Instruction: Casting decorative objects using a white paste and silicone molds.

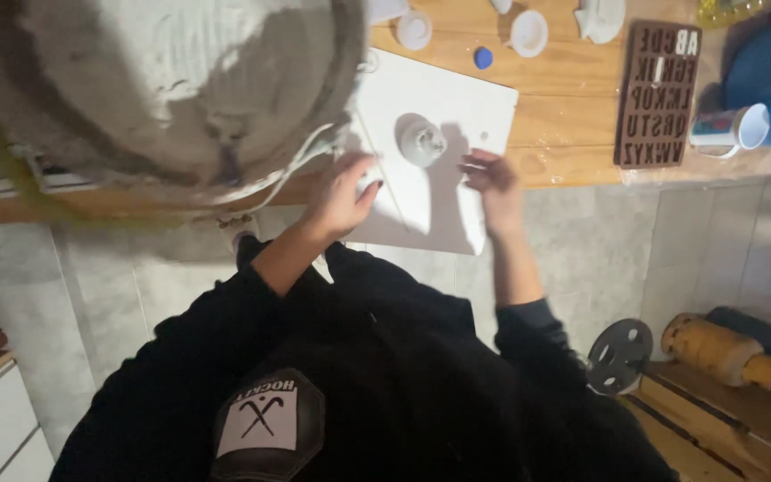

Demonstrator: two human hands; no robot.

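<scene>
Hands rest on a white board (439,98) overhanging the worktop (564,116). Left hand (343,192) curls loosely, grip holding nothing; right hand (491,174) lies with fingers spread flat. Small white cast (421,140) stands mid-board. Advisable: steady both edges evenly.

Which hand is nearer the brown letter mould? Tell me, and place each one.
Right. The right hand rests on the white board, down-left of the brown letter mould. The left hand sits at the board's far edge, farther from the mould.
</scene>
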